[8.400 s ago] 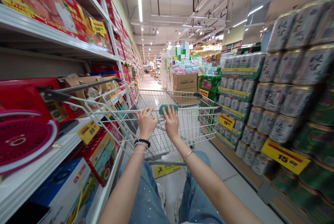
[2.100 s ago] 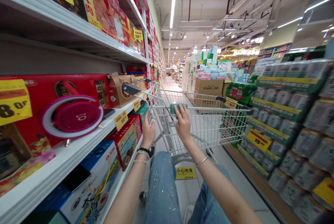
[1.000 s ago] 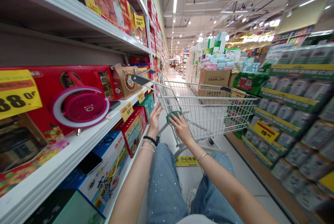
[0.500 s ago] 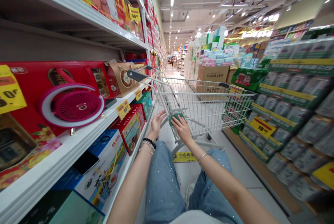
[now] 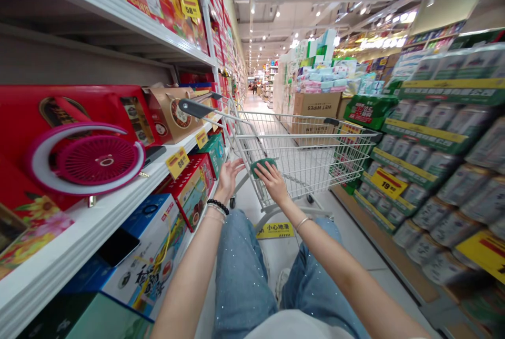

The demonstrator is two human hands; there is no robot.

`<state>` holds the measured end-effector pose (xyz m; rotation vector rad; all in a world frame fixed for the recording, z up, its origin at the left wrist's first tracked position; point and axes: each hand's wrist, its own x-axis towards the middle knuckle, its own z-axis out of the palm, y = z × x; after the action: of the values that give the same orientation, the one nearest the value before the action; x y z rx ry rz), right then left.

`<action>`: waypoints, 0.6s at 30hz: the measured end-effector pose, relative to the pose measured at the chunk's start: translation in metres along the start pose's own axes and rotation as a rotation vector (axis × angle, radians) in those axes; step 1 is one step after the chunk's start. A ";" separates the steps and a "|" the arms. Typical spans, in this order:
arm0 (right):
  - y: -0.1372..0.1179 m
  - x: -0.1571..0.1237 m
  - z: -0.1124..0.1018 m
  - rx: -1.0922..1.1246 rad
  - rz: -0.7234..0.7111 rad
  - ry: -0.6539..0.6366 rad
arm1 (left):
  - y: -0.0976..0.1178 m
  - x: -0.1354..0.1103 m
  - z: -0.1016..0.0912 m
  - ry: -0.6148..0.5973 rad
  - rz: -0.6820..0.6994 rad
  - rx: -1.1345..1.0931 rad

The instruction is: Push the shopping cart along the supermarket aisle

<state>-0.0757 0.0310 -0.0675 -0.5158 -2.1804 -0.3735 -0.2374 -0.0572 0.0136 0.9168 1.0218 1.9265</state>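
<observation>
My right hand (image 5: 273,182) presses a dark green cloth (image 5: 263,165) against the wire side of a metal shopping cart (image 5: 303,152). Its fingers lie over the cloth and hide part of it. To the left, my left hand (image 5: 230,177) is open beside the cart's frame, fingers stretched out and holding nothing. Whether its fingertips touch the frame I cannot tell. The cart's dark handle (image 5: 197,108) is above and to the left of both hands.
Close on the left, a white shelf (image 5: 118,186) bears a magenta fan (image 5: 100,161), a phone (image 5: 118,247) and boxed goods. Stacked cans (image 5: 424,149) line the right side. A yellow floor sign (image 5: 276,230) lies below the cart, and wet wipes cartons (image 5: 315,107) stand beyond.
The whole view has shifted slightly left. My right hand and the green cloth have moved up a little against the cart's bars, and the cloth shows more. My left hand stays open.
</observation>
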 end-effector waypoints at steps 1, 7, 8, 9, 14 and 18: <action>0.000 -0.012 0.001 0.006 -0.004 -0.018 | 0.000 -0.001 0.000 -0.001 0.004 0.003; -0.009 -0.020 -0.018 0.008 0.028 0.002 | 0.010 -0.003 -0.003 -0.043 -0.049 -0.016; -0.012 -0.008 -0.023 0.005 0.035 0.031 | 0.012 -0.003 -0.003 -0.047 -0.053 -0.028; -0.014 0.005 -0.027 0.003 0.041 0.059 | 0.015 -0.003 -0.003 -0.046 -0.053 -0.041; -0.017 0.041 -0.027 0.015 0.035 0.071 | 0.024 -0.004 0.001 -0.022 -0.052 -0.042; -0.012 0.010 -0.016 0.010 -0.008 0.036 | 0.026 -0.006 0.002 -0.033 -0.054 -0.038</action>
<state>-0.0762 0.0162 -0.0513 -0.4919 -2.1492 -0.3732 -0.2402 -0.0719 0.0358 0.8878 0.9787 1.8737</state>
